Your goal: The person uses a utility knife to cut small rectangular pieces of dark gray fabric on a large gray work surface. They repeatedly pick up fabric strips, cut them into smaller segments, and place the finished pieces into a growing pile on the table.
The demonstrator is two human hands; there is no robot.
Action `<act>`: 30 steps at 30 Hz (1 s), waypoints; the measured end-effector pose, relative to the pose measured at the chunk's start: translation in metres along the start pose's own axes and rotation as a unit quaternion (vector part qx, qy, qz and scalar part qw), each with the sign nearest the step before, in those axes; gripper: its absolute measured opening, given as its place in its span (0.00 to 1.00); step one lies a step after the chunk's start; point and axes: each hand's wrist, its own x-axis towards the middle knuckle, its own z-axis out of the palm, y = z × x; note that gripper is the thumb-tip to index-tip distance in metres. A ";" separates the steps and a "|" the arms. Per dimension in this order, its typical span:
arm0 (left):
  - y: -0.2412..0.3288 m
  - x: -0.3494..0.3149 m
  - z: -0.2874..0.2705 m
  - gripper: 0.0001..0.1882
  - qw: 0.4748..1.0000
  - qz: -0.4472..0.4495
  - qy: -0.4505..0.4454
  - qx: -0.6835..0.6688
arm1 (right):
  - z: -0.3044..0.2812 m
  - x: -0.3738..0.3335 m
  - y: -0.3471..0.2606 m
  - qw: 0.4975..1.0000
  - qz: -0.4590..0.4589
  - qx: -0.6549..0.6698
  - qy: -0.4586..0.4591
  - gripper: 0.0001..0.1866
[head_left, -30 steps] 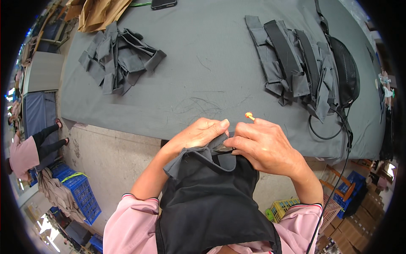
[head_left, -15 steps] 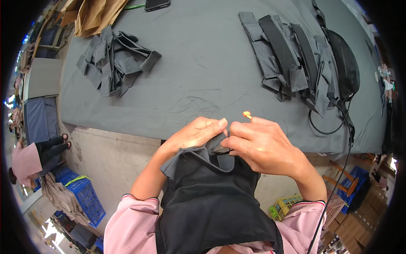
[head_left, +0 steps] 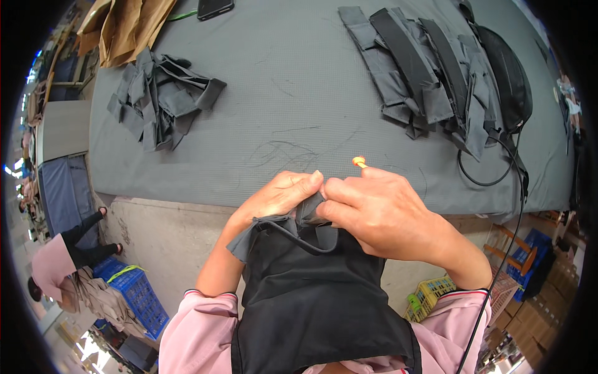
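Where left hand [head_left: 283, 192] and right hand [head_left: 380, 212] meet: one grey fabric strip [head_left: 308, 210], looped

Position: just off the near edge of the grey-covered table [head_left: 249, 131], in front of the black apron [head_left: 311, 293].
Axis: curved, no single straight line; free end flared to the lower left, loop sagging toward the wearer, other part rising between the fingers.
Grip: both hands closed, pinching the strip; right fingers hide part of it.
Also at right hand: orange-headed, yellow-stemmed item [head_left: 359, 162], jutting beyond the knuckles; lower part hidden.
Surroundings: loose dark threads [head_left: 286, 149] ahead of the hands; crumpled grey pile [head_left: 165, 100], far left; layered grey bundle [head_left: 417, 75], far right, beside a black pouch [head_left: 504, 81]; black cable [head_left: 512, 234] crossing by the right sleeve [head_left: 451, 318]; phone [head_left: 215, 6] and brown paper [head_left: 128, 31], upper left.
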 end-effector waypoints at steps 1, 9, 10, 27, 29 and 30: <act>0.000 0.000 0.001 0.24 1.000 -0.004 0.000 0.000 | 0.000 0.001 -0.001 1.000 -0.007 -0.002 -0.006 0.05; -0.001 0.000 0.001 0.24 1.000 -0.017 0.016 0.001 | 0.004 0.003 -0.001 1.000 0.000 0.000 -0.015 0.06; 0.000 0.000 0.001 0.24 1.000 -0.018 0.015 0.001 | 0.004 0.002 0.000 1.000 -0.002 0.005 -0.012 0.05; 0.000 0.003 0.008 0.22 0.999 -0.018 0.029 -0.023 | 0.002 0.000 0.000 1.000 0.012 0.002 -0.027 0.11; 0.000 0.003 0.008 0.22 0.999 -0.017 0.027 -0.022 | 0.003 -0.001 0.000 0.999 0.015 0.000 -0.033 0.11; 0.000 0.003 0.008 0.22 0.999 -0.015 0.027 -0.023 | 0.003 -0.001 0.001 0.999 0.019 -0.001 -0.041 0.11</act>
